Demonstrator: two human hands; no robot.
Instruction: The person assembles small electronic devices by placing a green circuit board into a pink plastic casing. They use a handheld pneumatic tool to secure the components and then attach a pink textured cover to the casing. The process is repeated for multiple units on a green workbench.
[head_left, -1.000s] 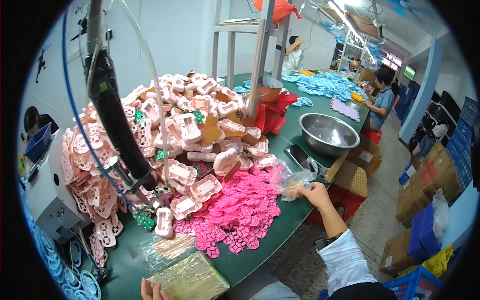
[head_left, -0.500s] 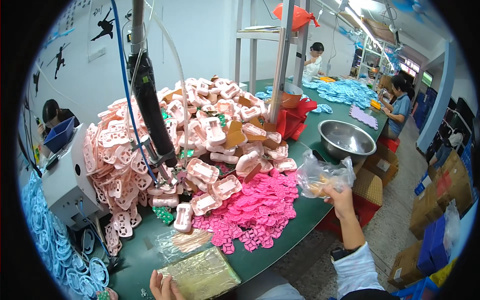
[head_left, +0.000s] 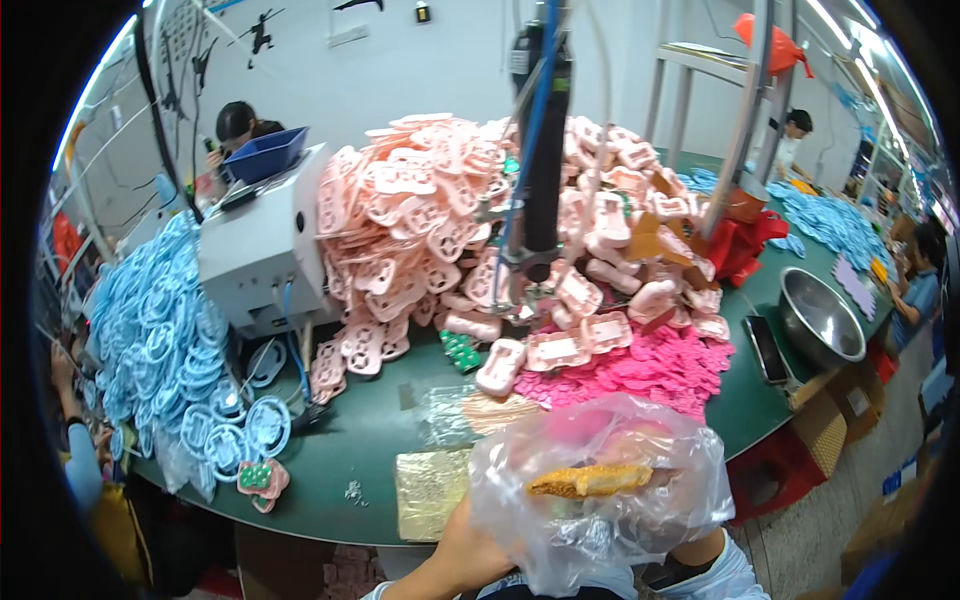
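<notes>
A clear plastic bag [head_left: 600, 535] is held up close in front of me, with a browned, crusty piece of bread [head_left: 590, 482] showing in it. My left hand [head_left: 478, 540] grips the bag's left side, its fingers mostly hidden by the crumpled film. At the other side, my right hand [head_left: 688, 492] is blurred through the plastic and closed on the bag. Behind the bag, partly covered by it, a flat block wrapped in yellowish film [head_left: 430, 495] lies at the table's near edge.
Pale pink plastic parts [head_left: 400, 200] and bright pink pieces [head_left: 655, 375] heap on the green table [head_left: 350, 480]. Blue parts [head_left: 165, 330] pile left of a grey machine [head_left: 260, 255]. A black tool [head_left: 545, 150] hangs centrally; a phone [head_left: 766, 348] and steel bowl [head_left: 820, 320] are right.
My right hand has brought the bag from beside the bowl to in front of me. My left hand has left the wrapped block and taken hold of the bag. The view has turned left.
</notes>
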